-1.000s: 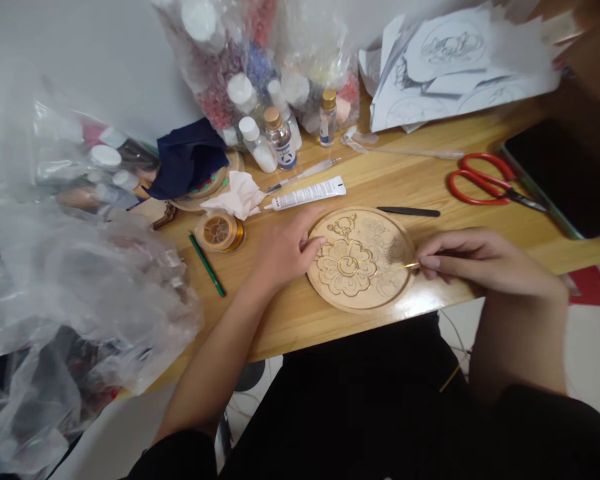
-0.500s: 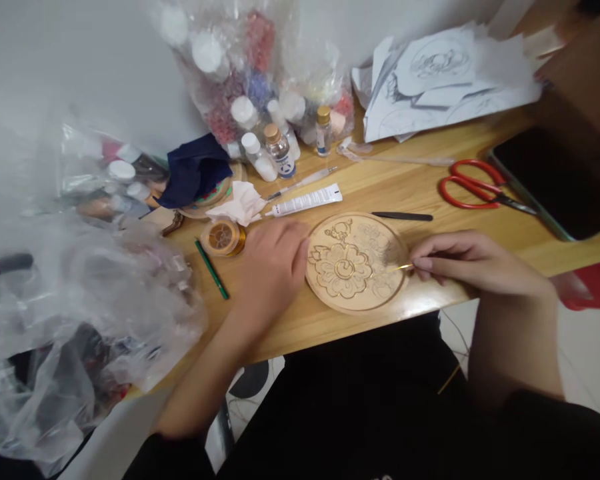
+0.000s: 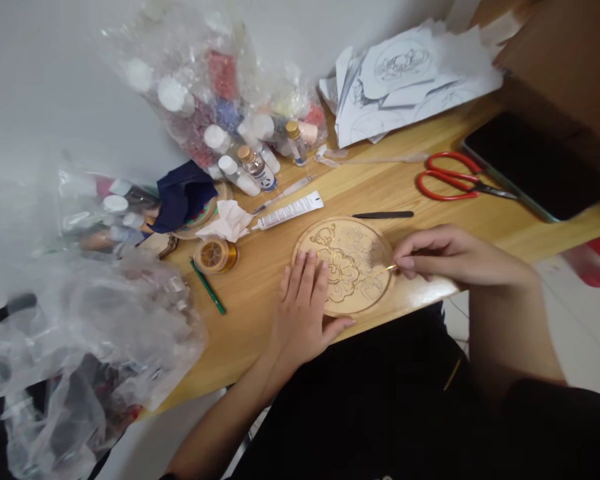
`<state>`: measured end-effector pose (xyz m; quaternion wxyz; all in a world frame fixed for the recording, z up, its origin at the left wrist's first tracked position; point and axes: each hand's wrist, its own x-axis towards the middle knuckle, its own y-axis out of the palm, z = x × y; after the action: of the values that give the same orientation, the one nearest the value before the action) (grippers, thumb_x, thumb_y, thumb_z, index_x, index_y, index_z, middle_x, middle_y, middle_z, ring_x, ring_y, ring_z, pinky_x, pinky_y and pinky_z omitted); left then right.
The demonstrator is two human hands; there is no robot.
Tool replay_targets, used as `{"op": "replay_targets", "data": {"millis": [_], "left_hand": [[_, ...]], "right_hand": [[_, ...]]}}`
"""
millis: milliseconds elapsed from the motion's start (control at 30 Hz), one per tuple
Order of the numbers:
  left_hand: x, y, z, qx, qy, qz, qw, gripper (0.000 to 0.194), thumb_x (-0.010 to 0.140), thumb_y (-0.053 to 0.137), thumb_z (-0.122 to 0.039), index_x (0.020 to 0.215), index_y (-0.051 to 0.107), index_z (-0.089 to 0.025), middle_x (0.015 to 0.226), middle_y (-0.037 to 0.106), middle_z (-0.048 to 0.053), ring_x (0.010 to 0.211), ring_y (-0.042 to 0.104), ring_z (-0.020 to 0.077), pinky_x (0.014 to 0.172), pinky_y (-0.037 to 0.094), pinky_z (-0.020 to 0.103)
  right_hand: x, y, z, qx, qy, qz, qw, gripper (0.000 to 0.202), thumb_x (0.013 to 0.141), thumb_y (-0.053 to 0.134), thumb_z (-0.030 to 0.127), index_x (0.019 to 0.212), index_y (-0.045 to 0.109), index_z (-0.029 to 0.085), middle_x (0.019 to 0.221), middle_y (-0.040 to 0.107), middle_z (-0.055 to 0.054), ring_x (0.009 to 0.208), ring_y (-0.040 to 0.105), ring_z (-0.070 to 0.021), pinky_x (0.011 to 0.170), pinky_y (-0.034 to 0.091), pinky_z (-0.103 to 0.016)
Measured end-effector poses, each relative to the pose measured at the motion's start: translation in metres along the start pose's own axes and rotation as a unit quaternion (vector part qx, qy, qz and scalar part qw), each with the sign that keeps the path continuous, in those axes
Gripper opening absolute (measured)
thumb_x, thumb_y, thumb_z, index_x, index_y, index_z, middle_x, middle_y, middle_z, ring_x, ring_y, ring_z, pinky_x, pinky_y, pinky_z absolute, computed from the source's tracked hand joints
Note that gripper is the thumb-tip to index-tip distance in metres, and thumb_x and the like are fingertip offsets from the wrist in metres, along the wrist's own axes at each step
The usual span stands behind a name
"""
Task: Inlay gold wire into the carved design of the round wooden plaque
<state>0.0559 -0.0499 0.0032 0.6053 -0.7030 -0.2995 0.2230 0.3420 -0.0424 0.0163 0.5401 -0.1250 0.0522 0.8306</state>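
A round wooden plaque (image 3: 349, 293) with a flower outlined in gold wire and some pencil-like drawing lies near the table's front edge. My left hand (image 3: 303, 307) rests flat on its left part, fingers spread, thumb at the lower rim. Over the plaque's right rim, my right hand (image 3: 425, 255) pinches a thin gold wire (image 3: 387, 269), whose end reaches in over the drawing. Black tweezers (image 3: 384, 215) lie just behind the plaque. To the left stands a spool of gold wire (image 3: 215, 256).
Behind lie a white tube (image 3: 289, 211), a pen-like tool, small bottles (image 3: 257, 168) and printed papers (image 3: 400, 80). Red-handled scissors (image 3: 447, 177) and a phone (image 3: 535, 163) are at the right. A green pencil (image 3: 208, 287) and plastic bags (image 3: 110, 320) are at the left.
My left hand has moved down and right from the plaque's left edge onto its surface, fingers now spread. My right hand still pinches the wire. The whole view has shifted slightly.
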Motion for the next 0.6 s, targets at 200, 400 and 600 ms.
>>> {"op": "replay_targets", "data": {"millis": [200, 400, 600], "left_hand": [[-0.0011, -0.0012, 0.0005, -0.035, -0.004, 0.019, 0.999, 0.087, 0.090, 0.045, -0.067, 0.152, 0.024, -0.010, 0.156, 0.030, 0.026, 0.150, 0.021, 0.0386, 0.116, 0.029, 0.059], [-0.0002, -0.0026, -0.0018, -0.051, -0.025, 0.022, 0.998, 0.086, 0.089, 0.051, -0.063, 0.153, 0.023, -0.013, 0.156, 0.032, 0.024, 0.150, 0.023, 0.0373, 0.118, 0.028, 0.059], [0.0005, -0.0033, -0.0007, -0.047, -0.028, 0.029, 0.998, 0.081, 0.092, 0.047, -0.063, 0.153, 0.023, -0.014, 0.157, 0.031, 0.022, 0.150, 0.023, 0.0357, 0.119, 0.027, 0.059]], "right_hand": [[0.0004, 0.0002, 0.0002, 0.012, -0.021, 0.014, 1.000, 0.031, 0.086, 0.066, 0.043, 0.077, 0.067, 0.013, 0.064, 0.058, 0.000, 0.057, 0.048, -0.0066, 0.051, 0.038, -0.020], [0.0007, -0.0001, 0.0003, 0.012, -0.031, 0.024, 0.999, 0.030, 0.088, 0.065, 0.041, 0.075, 0.066, 0.014, 0.063, 0.056, 0.001, 0.057, 0.047, -0.0061, 0.050, 0.037, -0.020], [0.0006, -0.0007, -0.0005, 0.010, -0.020, 0.021, 1.000, 0.030, 0.086, 0.066, 0.042, 0.074, 0.066, 0.015, 0.064, 0.058, 0.001, 0.055, 0.046, -0.0053, 0.048, 0.036, -0.019]]}}
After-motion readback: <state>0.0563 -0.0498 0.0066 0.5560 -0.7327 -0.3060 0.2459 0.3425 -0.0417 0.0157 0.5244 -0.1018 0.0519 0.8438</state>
